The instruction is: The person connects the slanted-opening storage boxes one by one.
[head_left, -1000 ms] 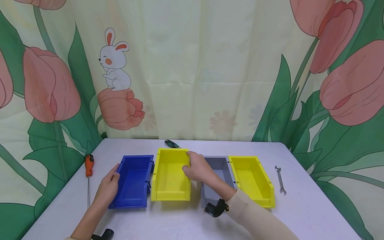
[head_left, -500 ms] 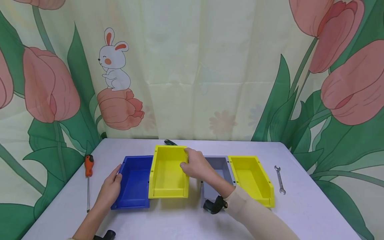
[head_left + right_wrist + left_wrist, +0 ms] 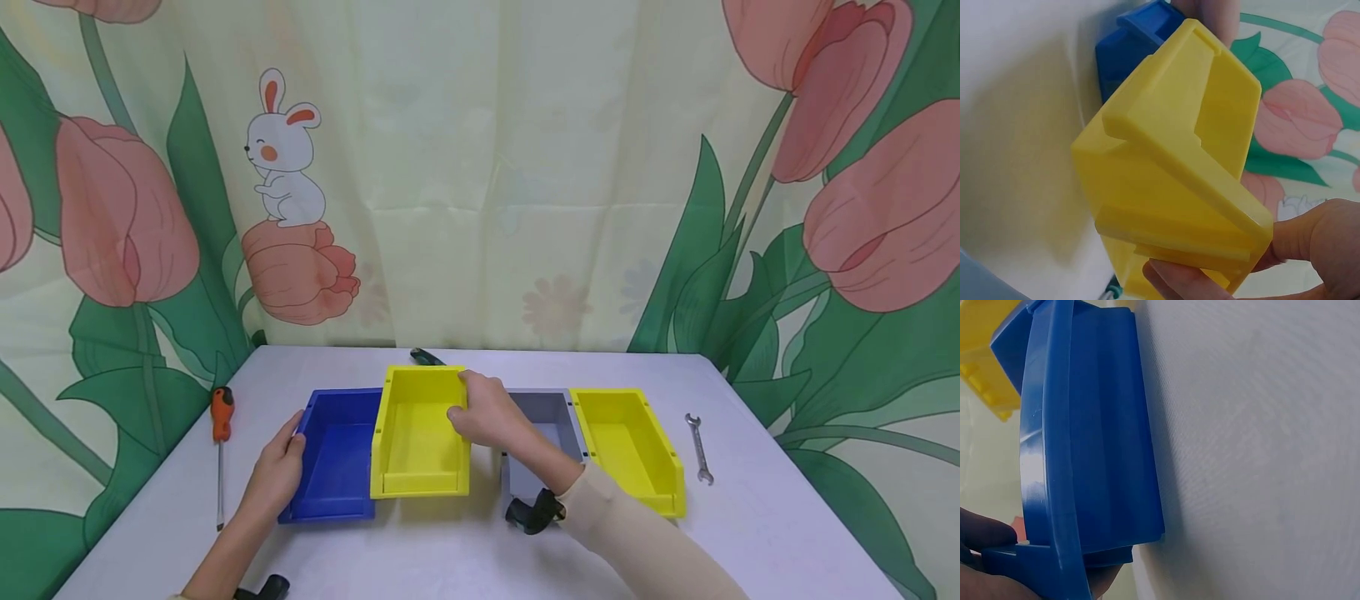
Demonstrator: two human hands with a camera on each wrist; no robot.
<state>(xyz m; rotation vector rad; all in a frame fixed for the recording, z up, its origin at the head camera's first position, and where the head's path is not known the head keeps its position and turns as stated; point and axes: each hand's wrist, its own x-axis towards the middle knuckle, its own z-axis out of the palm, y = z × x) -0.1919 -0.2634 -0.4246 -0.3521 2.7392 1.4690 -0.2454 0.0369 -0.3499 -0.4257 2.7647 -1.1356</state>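
On the desk [image 3: 465, 550], near its middle, the right hand [image 3: 487, 412] grips the right wall of a yellow bin [image 3: 420, 433]; the right wrist view shows its thumb and fingers [image 3: 1191, 284] pinching that wall near the back corner, and the bin hangs lifted and tilted clear of the desk surface. Its left edge overlaps the right side of a blue bin [image 3: 333, 454], which sits flat on the desk. The left hand [image 3: 277, 467] holds the blue bin's left wall, the fingers curled over the rim, as the left wrist view confirms with fingertips [image 3: 985, 534] wrapped at the rim's near corner. Just right of the lifted bin lies a grey bin [image 3: 543, 417], partly covered by the right forearm, and touching the grey bin's far side sits a second yellow bin [image 3: 630, 446]. A silver wrench [image 3: 699, 448] lies near that bin, toward the desk's right edge. An orange-handled screwdriver [image 3: 221, 433] lies near the left edge, well apart from the blue bin. Behind the lifted bin a dark-handled tool [image 3: 426, 357] peeks out, mostly hidden.
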